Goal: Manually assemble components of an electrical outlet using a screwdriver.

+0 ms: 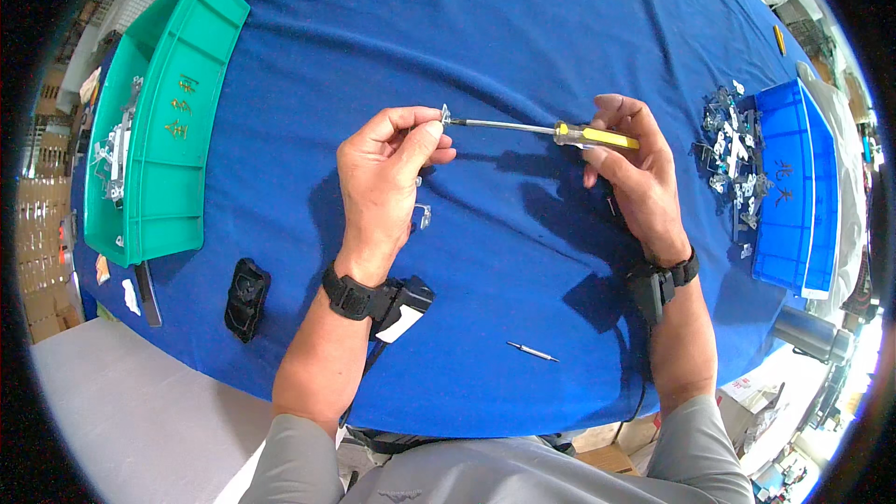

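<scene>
Mid screw-driving step: my left hand (387,163) pinches a small metal clip (445,115) above the blue cloth (523,37), my right hand (630,163) grips the yellow-handled screwdriver (546,131), tip at the clip; next move likely needs steady turning.

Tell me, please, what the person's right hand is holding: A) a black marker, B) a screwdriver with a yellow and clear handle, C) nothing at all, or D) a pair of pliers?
B: the right hand grips the screwdriver by its yellow and clear handle, its tip meeting the small metal part pinched in the left hand.
</scene>
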`<action>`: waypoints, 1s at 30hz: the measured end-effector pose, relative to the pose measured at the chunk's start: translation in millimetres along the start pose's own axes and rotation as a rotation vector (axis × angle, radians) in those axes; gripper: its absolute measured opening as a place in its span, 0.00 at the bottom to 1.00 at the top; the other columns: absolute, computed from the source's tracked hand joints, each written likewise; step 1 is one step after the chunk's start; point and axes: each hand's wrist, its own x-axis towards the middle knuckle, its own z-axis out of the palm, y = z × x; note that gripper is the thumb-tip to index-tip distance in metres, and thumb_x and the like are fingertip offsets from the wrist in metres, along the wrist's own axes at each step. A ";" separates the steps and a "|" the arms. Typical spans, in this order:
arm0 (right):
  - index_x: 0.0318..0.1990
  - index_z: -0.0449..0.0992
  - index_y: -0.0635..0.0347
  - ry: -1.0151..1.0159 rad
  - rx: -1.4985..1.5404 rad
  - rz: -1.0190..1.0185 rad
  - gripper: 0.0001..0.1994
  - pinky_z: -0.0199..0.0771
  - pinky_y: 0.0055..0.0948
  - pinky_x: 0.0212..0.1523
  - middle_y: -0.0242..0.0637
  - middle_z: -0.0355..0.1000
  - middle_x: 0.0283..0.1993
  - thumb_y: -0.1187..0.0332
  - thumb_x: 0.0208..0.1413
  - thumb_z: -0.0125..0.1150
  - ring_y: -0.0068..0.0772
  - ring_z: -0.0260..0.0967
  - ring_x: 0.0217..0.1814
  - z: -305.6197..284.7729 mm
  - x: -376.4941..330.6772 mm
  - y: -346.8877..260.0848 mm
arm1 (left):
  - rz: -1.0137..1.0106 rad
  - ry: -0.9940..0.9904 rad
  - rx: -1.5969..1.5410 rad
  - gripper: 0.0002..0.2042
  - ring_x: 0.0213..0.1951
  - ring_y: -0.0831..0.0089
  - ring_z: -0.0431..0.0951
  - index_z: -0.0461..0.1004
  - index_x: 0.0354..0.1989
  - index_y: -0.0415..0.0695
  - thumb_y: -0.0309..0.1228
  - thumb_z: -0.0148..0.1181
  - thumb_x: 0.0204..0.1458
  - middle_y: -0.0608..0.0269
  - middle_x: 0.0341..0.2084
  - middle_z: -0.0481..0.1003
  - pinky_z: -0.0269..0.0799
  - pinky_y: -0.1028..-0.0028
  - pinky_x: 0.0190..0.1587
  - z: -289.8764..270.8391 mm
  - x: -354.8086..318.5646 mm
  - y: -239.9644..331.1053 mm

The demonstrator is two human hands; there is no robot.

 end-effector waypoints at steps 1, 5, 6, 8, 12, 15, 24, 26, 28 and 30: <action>0.56 0.68 0.64 -0.010 0.021 0.015 0.17 0.71 0.19 0.27 0.34 0.70 0.38 0.68 0.63 0.58 0.19 0.71 0.34 0.4 -0.4 -2.6 | 0.005 -0.005 0.003 0.07 0.34 0.72 0.82 0.78 0.42 0.36 0.23 0.60 0.58 0.57 0.35 0.80 0.82 0.73 0.38 -0.1 0.0 0.2; 0.56 0.68 0.64 -0.121 -0.065 0.308 0.17 0.71 0.19 0.27 0.35 0.72 0.38 0.71 0.61 0.60 0.21 0.70 0.34 -8.7 -1.8 -10.8 | 0.001 0.039 0.000 0.07 0.35 0.72 0.82 0.78 0.42 0.36 0.24 0.61 0.57 0.57 0.35 0.79 0.82 0.73 0.38 -4.6 2.2 0.5; 0.56 0.68 0.64 -0.123 -0.070 0.315 0.18 0.71 0.19 0.26 0.35 0.72 0.39 0.71 0.60 0.61 0.21 0.70 0.34 -10.8 -1.4 -11.5 | -0.007 0.037 -0.005 0.07 0.35 0.72 0.82 0.78 0.42 0.35 0.24 0.61 0.57 0.57 0.35 0.79 0.82 0.73 0.38 -4.4 1.6 0.9; 0.56 0.68 0.64 -0.113 -0.075 0.215 0.18 0.70 0.19 0.26 0.35 0.72 0.39 0.71 0.60 0.61 0.21 0.69 0.33 -11.9 -0.3 -7.3 | -0.011 0.030 -0.011 0.07 0.35 0.72 0.81 0.78 0.42 0.36 0.24 0.61 0.57 0.57 0.35 0.79 0.82 0.73 0.38 -3.3 1.6 1.0; 0.56 0.68 0.64 -0.045 -0.089 -0.037 0.18 0.70 0.19 0.25 0.34 0.72 0.39 0.69 0.61 0.61 0.20 0.69 0.32 -7.7 1.2 7.4 | 0.003 0.015 -0.010 0.07 0.35 0.72 0.81 0.78 0.42 0.36 0.24 0.61 0.57 0.57 0.35 0.79 0.82 0.74 0.38 -0.8 0.7 0.0; 0.56 0.68 0.64 -0.061 -0.036 -0.001 0.18 0.70 0.19 0.25 0.34 0.72 0.38 0.69 0.61 0.61 0.20 0.69 0.31 -3.8 -0.4 1.9 | 0.004 0.013 -0.008 0.07 0.35 0.72 0.81 0.78 0.42 0.36 0.24 0.61 0.57 0.57 0.34 0.79 0.82 0.74 0.38 -0.9 0.4 -0.1; 0.54 0.69 0.62 -0.055 -0.026 0.082 0.16 0.69 0.18 0.26 0.33 0.72 0.36 0.68 0.61 0.61 0.17 0.70 0.31 -7.4 -1.3 1.5 | -0.009 0.023 0.014 0.07 0.33 0.72 0.82 0.78 0.42 0.36 0.24 0.61 0.57 0.57 0.33 0.80 0.81 0.74 0.38 -0.9 1.0 2.2; 0.54 0.68 0.62 -0.018 -0.042 -0.001 0.17 0.69 0.18 0.26 0.32 0.71 0.36 0.68 0.61 0.62 0.17 0.69 0.31 -7.0 1.7 5.7 | -0.005 0.011 0.019 0.07 0.33 0.72 0.82 0.78 0.42 0.36 0.24 0.61 0.57 0.57 0.32 0.80 0.81 0.73 0.38 -0.1 0.2 2.1; 0.55 0.68 0.62 0.011 -0.039 -0.049 0.17 0.69 0.18 0.28 0.32 0.71 0.37 0.69 0.60 0.63 0.17 0.69 0.31 -3.8 3.1 8.2 | 0.018 0.002 0.006 0.07 0.33 0.72 0.82 0.78 0.42 0.36 0.24 0.61 0.57 0.57 0.32 0.80 0.81 0.73 0.39 1.7 -0.9 0.0; 0.55 0.68 0.62 -0.016 -0.037 0.042 0.18 0.70 0.18 0.30 0.32 0.72 0.38 0.69 0.59 0.64 0.18 0.69 0.33 -4.2 1.9 4.5 | 0.017 0.009 0.002 0.07 0.33 0.72 0.82 0.78 0.42 0.36 0.24 0.61 0.57 0.57 0.33 0.80 0.81 0.73 0.38 -0.3 -0.1 -0.7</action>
